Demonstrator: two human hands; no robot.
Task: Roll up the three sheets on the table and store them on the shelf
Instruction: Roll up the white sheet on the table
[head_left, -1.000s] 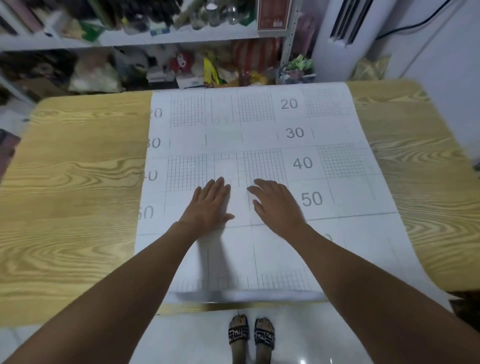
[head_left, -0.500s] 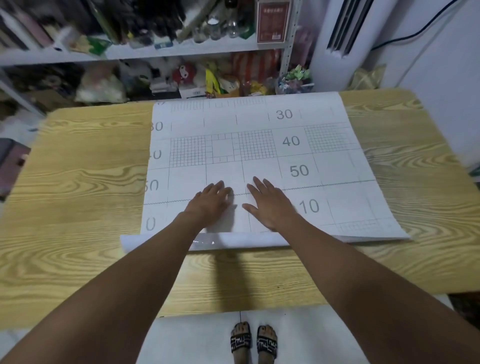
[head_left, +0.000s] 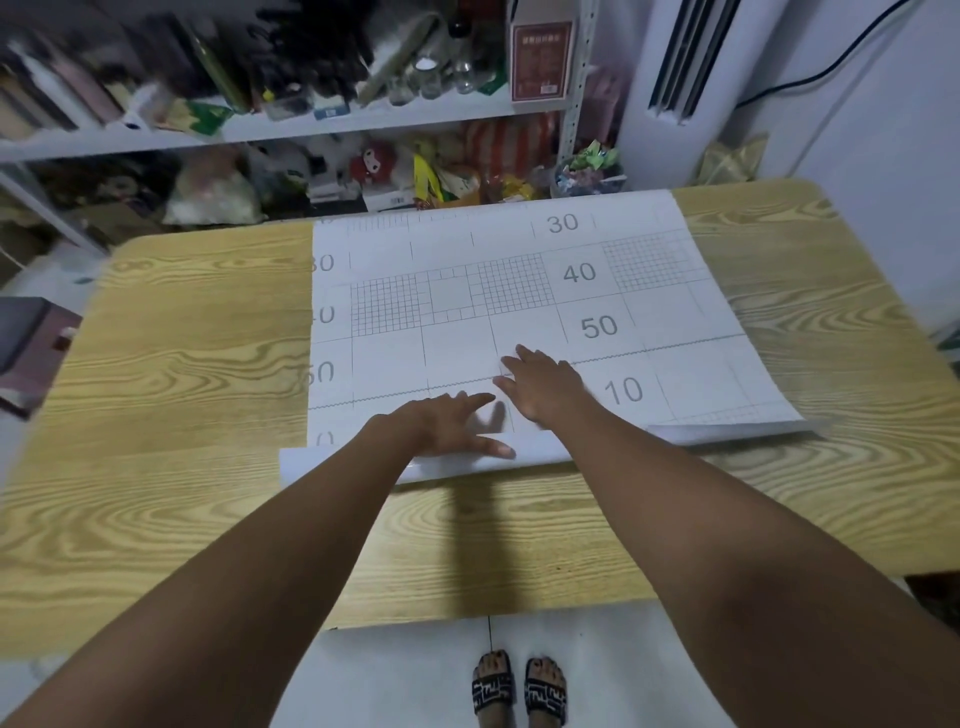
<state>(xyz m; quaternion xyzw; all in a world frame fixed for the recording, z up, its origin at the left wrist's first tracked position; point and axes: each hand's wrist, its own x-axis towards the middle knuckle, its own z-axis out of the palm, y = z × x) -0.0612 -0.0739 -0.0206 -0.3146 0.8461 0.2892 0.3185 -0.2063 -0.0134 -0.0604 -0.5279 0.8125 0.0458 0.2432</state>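
Item: white gridded sheet (head_left: 519, 312), lying flat on the wooden table (head_left: 182, 374), printed side up, showing numbers 30, 40, 50 and 10 and patches of fine grid. Its long axis is running from the near side of the table toward the far edge, where the far end is reaching the table's rim just before the shelf (head_left: 291, 130). The near end is curling upward into a low fold running left to right across the table, the blank underside showing along that lip. Whether more sheets are lying beneath it cannot be told.

Left hand (head_left: 447, 428): resting on the curled near edge, fingers spread and extended, thumb lying along the lip; pressing rather than gripping.

Right hand (head_left: 545, 387): lying flat on the sheet just beyond the fold, fingers extended and pointing away, close beside the left hand.

Surroundings: shelf behind the table, holding cluttered bottles, boxes and soft toys. White standing unit (head_left: 670, 88) at far right. Sandalled feet (head_left: 517, 688) standing on the pale floor below the table's near edge.
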